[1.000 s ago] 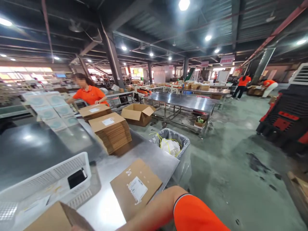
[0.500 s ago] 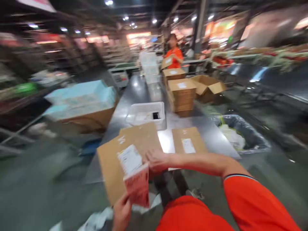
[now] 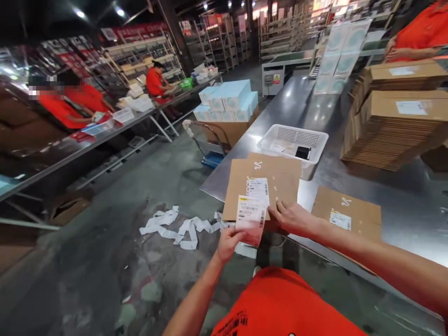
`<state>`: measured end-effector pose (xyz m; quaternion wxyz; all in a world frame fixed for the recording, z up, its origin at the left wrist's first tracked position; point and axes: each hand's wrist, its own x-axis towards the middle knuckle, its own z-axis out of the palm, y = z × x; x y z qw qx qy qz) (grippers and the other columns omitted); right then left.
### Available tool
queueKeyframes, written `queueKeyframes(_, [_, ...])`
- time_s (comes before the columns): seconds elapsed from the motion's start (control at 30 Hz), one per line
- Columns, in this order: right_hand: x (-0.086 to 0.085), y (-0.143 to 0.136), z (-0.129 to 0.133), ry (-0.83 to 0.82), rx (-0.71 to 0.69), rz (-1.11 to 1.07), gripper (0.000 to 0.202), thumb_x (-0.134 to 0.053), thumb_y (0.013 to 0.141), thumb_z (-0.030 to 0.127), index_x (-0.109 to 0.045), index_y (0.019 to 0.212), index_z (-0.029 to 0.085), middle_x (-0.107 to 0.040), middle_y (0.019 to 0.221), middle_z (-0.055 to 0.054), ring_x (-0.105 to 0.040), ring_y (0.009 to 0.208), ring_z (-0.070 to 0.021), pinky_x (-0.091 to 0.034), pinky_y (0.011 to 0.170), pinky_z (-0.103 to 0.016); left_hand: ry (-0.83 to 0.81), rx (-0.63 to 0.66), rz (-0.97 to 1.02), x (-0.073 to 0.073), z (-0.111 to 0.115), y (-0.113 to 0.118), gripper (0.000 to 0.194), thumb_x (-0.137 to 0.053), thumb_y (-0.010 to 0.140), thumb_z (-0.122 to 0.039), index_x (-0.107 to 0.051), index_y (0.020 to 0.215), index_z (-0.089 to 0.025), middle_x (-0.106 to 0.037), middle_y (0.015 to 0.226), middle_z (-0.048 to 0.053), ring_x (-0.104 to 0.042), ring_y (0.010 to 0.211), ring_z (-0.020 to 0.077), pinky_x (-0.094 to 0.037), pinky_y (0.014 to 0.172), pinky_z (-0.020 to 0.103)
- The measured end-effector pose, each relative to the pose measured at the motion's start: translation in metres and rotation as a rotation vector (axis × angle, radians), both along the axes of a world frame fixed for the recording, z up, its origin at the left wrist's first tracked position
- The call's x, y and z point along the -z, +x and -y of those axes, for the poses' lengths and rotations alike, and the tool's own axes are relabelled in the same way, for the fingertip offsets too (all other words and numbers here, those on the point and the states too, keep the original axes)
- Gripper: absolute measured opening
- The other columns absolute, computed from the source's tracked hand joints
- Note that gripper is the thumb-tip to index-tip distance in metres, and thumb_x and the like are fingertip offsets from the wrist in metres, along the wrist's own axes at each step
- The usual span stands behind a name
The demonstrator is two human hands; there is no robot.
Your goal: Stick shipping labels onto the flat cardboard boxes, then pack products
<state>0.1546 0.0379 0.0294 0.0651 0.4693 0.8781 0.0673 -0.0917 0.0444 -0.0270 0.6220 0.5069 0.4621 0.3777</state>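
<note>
Flat brown cardboard (image 3: 238, 182) lies on the near left part of the metal table, with a white printed label (image 3: 257, 188) on it. My left hand (image 3: 229, 240) pinches the lower left corner of a printed label sheet (image 3: 250, 217), which overlaps the cardboard's front edge. At the sheet's right edge is my right hand (image 3: 285, 215), its fingers closed over the edge and resting by the cardboard. Another labelled cardboard piece (image 3: 362, 212) lies to the right, beneath my right forearm.
Behind the cardboard stands a white basket (image 3: 318, 144) with a black item. Stacked flat cartons (image 3: 395, 133) rise at the right. Light-blue boxes (image 3: 229, 98) sit on a cart. Paper strips (image 3: 191, 231) litter the floor. People in orange shirts are at left and upper right.
The view has turned left, shifting the table rightward and showing more floor and people at left. Both hands remain at the label sheet, which now appears more upright and facing the camera.
</note>
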Motion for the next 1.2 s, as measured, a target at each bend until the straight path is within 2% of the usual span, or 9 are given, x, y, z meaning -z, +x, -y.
queueKeyframes(0.17, [-0.043, 0.045, -0.004, 0.182, 0.092, -0.229, 0.04, -0.034, 0.095, 0.016, -0.058, 0.126, 0.008, -0.068, 0.108, -0.023, -0.067, 0.091, -0.0258, -0.052, 0.071, -0.035, 0.014, -0.184, 0.121, 0.011, -0.011, 0.009, 0.038, -0.078, 0.061, -0.046, -0.077, 0.084, -0.015, -0.077, 0.092, 0.009, -0.069, 0.09, 0.0266, -0.05, 0.091, 0.04])
queueKeyframes(0.33, [-0.08, 0.162, 0.039, 0.621, 0.716, -0.425, 0.059, -0.02, 0.098, 0.047, -0.042, 0.144, 0.016, -0.071, 0.087, -0.02, -0.069, 0.088, -0.0274, -0.047, 0.075, -0.044, -0.088, -0.285, 0.112, 0.015, -0.029, 0.012, 0.045, -0.085, 0.05, -0.048, -0.076, 0.078, -0.014, -0.077, 0.086, 0.009, -0.07, 0.086, 0.0267, -0.05, 0.089, 0.039])
queueKeyframes(0.4, [-0.056, 0.199, 0.071, 0.659, 0.798, -0.453, 0.057, -0.024, 0.099, 0.044, -0.035, 0.148, 0.018, -0.067, 0.11, -0.024, -0.064, 0.108, -0.031, -0.047, 0.084, -0.046, -0.094, -0.302, 0.084, 0.014, -0.036, 0.01, 0.047, -0.086, 0.046, -0.047, -0.076, 0.077, -0.013, -0.077, 0.084, 0.008, -0.069, 0.087, 0.0264, -0.049, 0.09, 0.038])
queueKeyframes(0.5, [0.024, 0.218, 0.122, 0.579, 0.796, -0.408, 0.051, -0.032, 0.097, 0.028, -0.041, 0.145, 0.013, -0.051, 0.137, -0.026, -0.05, 0.127, -0.0317, -0.044, 0.097, -0.044, -0.097, -0.296, 0.087, 0.008, -0.047, 0.009, 0.048, -0.088, 0.042, -0.046, -0.074, 0.075, -0.013, -0.076, 0.084, 0.008, -0.068, 0.088, 0.0262, -0.05, 0.089, 0.038])
queueKeyframes(0.6, [0.114, 0.199, 0.162, 0.287, 0.885, -0.309, 0.043, -0.034, 0.091, 0.013, -0.059, 0.126, 0.01, -0.055, 0.13, -0.03, -0.051, 0.124, -0.0378, -0.045, 0.094, -0.051, -0.115, -0.253, 0.07, -0.002, -0.051, 0.009, 0.051, -0.088, 0.041, -0.047, -0.073, 0.076, -0.013, -0.076, 0.086, 0.009, -0.068, 0.09, 0.0272, -0.052, 0.085, 0.037])
queueKeyframes(0.7, [0.154, 0.172, 0.171, -0.067, 0.925, -0.362, 0.034, -0.044, 0.085, 0.013, -0.067, 0.11, 0.016, -0.064, 0.116, -0.025, -0.059, 0.111, -0.0374, -0.051, 0.083, -0.051, -0.157, -0.221, 0.032, -0.016, -0.035, 0.012, 0.051, -0.087, 0.045, -0.046, -0.074, 0.082, -0.013, -0.077, 0.087, 0.01, -0.07, 0.083, 0.0266, -0.054, 0.079, 0.038])
queueKeyframes(0.83, [0.092, 0.142, 0.112, -0.048, 0.866, -0.805, 0.043, -0.051, 0.087, 0.041, -0.06, 0.123, 0.019, -0.062, 0.122, -0.018, -0.061, 0.108, -0.0314, -0.05, 0.088, -0.046, -0.222, 0.0, -0.073, -0.027, 0.011, 0.034, 0.041, -0.079, 0.06, -0.046, -0.076, 0.084, -0.013, -0.076, 0.08, 0.01, -0.069, 0.068, 0.0254, -0.056, 0.068, 0.038])
queueKeyframes(1.0, [-0.017, 0.077, 0.014, -0.464, 0.293, -1.334, 0.065, -0.064, 0.075, 0.052, -0.052, 0.13, 0.02, -0.064, 0.118, -0.011, -0.063, 0.094, -0.021, -0.053, 0.072, -0.031, -0.085, 0.139, -0.15, -0.022, 0.044, 0.059, 0.031, -0.07, 0.071, -0.044, -0.075, 0.07, -0.014, -0.074, 0.073, 0.008, -0.065, 0.072, 0.0222, -0.051, 0.072, 0.033])
queueKeyframes(1.2, [-0.016, 0.009, -0.008, -0.629, 0.276, -1.153, 0.039, -0.05, 0.084, 0.052, -0.059, 0.066, 0.018, -0.055, 0.054, 0.002, -0.051, 0.053, -0.0122, -0.038, 0.05, -0.023, -0.047, 0.068, 0.126, -0.052, 0.03, 0.048, 0.069, -0.084, 0.054, -0.036, -0.065, 0.118, -0.019, -0.065, 0.119, 0.01, -0.059, 0.108, 0.0258, -0.048, 0.083, 0.029])
